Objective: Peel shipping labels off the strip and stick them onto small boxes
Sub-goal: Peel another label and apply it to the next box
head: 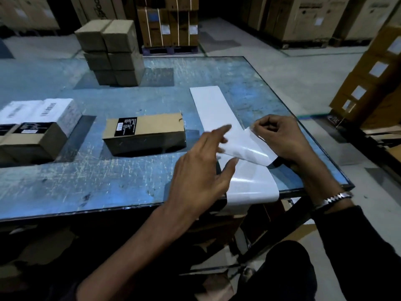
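Label strip [219, 118] laid along right side of tabletop [65, 181], far end flat at centre right of frame, near end hanging over front edge.

Label [249, 152] partly peeled: 1 corner lifted and curled back off strip, rest apparently attached near lower right.

Right hand [282, 137]: fingers curled, thumb and forefinger pinching lifted corner of label.

Left hand [201, 166]: fingers spread and mostly straight, hovering over strip beside peeled flap; thumb tip close to strip, contact not certain. No grip seen.

Progress, judged from layout:
- Box [39, 127] at left edge carries a large white label on top, so at least 1 looks done. A second box partly cut off by frame edge beside it.
- Box [144, 135] at centre, just left of strip, shows bare brown top with only a black sticker; likely next to receive label.
- Stack of 6 brown boxes [112, 53] at upper left, no white labels visible; probably waiting.
- Peel in hand not finished; sticking step not begun.

Writing:
- Black sticker [125, 127] on centre box: white print, too small to read.
- White label on left box: barcode-like dark marks, blurred, unreadable.
- Large cartons [169, 20] in background bear print and small white labels; nothing legible.
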A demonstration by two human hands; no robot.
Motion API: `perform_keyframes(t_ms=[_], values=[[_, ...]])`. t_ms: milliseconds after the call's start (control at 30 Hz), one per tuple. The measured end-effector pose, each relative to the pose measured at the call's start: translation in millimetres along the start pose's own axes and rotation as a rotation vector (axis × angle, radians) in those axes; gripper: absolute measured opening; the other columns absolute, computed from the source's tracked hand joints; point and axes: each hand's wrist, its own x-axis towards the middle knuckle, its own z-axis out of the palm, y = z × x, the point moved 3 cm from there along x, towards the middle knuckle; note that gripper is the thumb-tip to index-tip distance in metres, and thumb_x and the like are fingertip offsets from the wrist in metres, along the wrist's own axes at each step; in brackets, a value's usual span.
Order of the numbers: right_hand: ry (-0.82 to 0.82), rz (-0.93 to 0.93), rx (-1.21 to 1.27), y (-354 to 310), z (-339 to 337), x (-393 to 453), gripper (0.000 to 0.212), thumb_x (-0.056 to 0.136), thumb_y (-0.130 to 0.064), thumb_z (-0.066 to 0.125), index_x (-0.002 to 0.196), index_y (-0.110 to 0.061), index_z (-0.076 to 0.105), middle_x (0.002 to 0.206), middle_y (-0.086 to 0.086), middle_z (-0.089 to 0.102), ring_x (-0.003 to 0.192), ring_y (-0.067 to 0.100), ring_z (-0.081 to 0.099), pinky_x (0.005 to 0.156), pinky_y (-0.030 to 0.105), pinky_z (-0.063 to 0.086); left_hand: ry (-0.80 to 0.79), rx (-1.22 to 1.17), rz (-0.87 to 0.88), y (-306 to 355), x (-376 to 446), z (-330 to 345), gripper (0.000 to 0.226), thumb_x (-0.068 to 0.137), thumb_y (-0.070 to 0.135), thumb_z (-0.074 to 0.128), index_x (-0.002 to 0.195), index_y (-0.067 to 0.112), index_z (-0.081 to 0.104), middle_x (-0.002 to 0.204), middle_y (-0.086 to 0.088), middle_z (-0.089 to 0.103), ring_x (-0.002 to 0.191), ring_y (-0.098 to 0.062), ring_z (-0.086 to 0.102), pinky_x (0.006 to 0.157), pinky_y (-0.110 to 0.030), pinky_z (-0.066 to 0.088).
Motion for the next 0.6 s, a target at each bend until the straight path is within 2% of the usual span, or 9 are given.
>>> perform_keyframes(t_ms=[67, 100, 167, 267, 367, 467, 600], values=[[-0.011, 0.011, 0.037, -0.9, -1.4, -1.5, 0.008, 0.097, -0.017, 0.078, 0.095, -0.01, 0.081, 0.087, 0.004, 0.079, 0.074, 0.006, 0.065, 0.066, 0.019, 0.05, -0.153, 0.055, 0.003, -9.2, 15.8, 2.8, 0.097, 0.093, 0.038, 0.079, 0.169, 0.025, 0.02, 0.164, 0.003, 0.04, 0.133, -0.006, 0.051, 0.103, -0.04, 0.054], [-0.016, 0.016, 0.053, -0.9, -1.6, -1.9, 0.008, 0.097, -0.017, 0.077, 0.095, -0.009, 0.081, 0.085, 0.004, 0.078, 0.071, 0.006, 0.064, 0.064, 0.018, 0.049, -0.259, 0.08, 0.001, -14.1, 22.0, 5.7, 0.11, 0.092, 0.043, 0.08, 0.171, 0.023, 0.006, 0.175, 0.003, 0.022, 0.149, -0.008, 0.036, 0.115, -0.036, 0.044], [-0.019, 0.022, 0.059, -1.8, -2.5, -1.7, 0.008, 0.098, -0.017, 0.077, 0.094, -0.01, 0.08, 0.08, 0.001, 0.075, 0.066, 0.002, 0.062, 0.061, 0.016, 0.047, -0.449, 0.077, -0.022, -23.9, 31.3, 10.9, 0.127, 0.089, 0.054, 0.08, 0.169, 0.023, -0.014, 0.179, 0.006, -0.002, 0.162, -0.011, 0.014, 0.124, -0.03, 0.028], [0.005, 0.051, 0.072, -0.9, -5.0, 1.6, 0.009, 0.099, -0.015, 0.076, 0.093, -0.01, 0.079, 0.072, -0.004, 0.07, 0.053, -0.004, 0.054, 0.053, 0.012, 0.042, -0.614, 0.039, -0.084, -37.1, 36.7, 17.6, 0.138, 0.085, 0.07, 0.075, 0.163, 0.029, -0.03, 0.179, 0.007, 0.0, 0.163, -0.018, 0.017, 0.129, -0.038, 0.028], [0.06, 0.104, 0.058, 2.7, -10.6, 7.0, 0.013, 0.095, -0.016, 0.076, 0.083, -0.016, 0.078, 0.064, -0.009, 0.064, 0.047, -0.003, 0.048, 0.051, 0.016, 0.041, -0.682, 0.07, -0.113, -43.4, 36.1, 19.5, 0.141, 0.081, 0.079, 0.068, 0.158, 0.029, -0.038, 0.178, 0.013, 0.004, 0.164, -0.018, 0.012, 0.131, -0.041, 0.024], [0.126, 0.152, 0.054, 6.8, -21.2, 12.4, 0.013, 0.09, -0.021, 0.078, 0.079, -0.016, 0.078, 0.063, -0.008, 0.063, 0.054, 0.005, 0.05, 0.058, 0.023, 0.04, -0.692, 0.067, -0.126, -42.6, 34.9, 17.1, 0.142, 0.081, 0.08, 0.067, 0.156, 0.029, -0.042, 0.177, 0.015, 0.004, 0.165, -0.018, 0.009, 0.133, -0.04, 0.019], [0.229, 0.189, 0.086, 14.9, -38.1, 16.1, 0.01, 0.091, -0.021, 0.078, 0.088, -0.011, 0.08, 0.074, 0.003, 0.063, 0.066, 0.014, 0.053, 0.061, 0.028, 0.044, -0.693, 0.091, -0.13, -40.0, 34.3, 17.0, 0.142, 0.081, 0.081, 0.066, 0.155, 0.027, -0.043, 0.177, 0.016, 0.003, 0.165, -0.017, 0.009, 0.133, -0.038, 0.019]])
